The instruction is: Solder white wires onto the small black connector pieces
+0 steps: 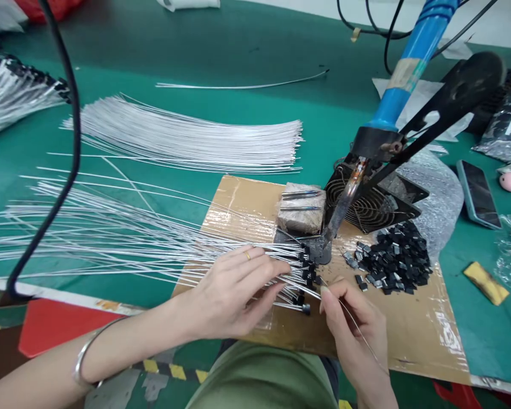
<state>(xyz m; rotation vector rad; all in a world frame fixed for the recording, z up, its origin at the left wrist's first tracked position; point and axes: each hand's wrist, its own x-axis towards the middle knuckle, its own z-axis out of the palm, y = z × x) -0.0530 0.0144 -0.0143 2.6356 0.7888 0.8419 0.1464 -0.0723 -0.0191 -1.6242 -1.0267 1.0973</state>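
Observation:
My left hand (242, 289) lies over a spread of white wires (153, 244), its thumb and index finger closed on a white wire whose end reaches toward my right hand. Black connectors (306, 270) sit on the ends of several wires beside its fingertips. My right hand (357, 329) pinches a thin solder wire (360, 332), which trails back across the palm. Just beyond both hands, a soldering iron (344, 199) with a blue handle points down from a black holder, its tip close to the connectors. Fingers partly hide what lies between the hands.
Brown cardboard (409, 329) covers the green table (349, 102) here. Loose black connectors (400, 258) are piled at right, near a fan (366, 199) and a phone (478, 193). A wire bundle (191, 136) lies behind. A black cable (70, 113) crosses the left side.

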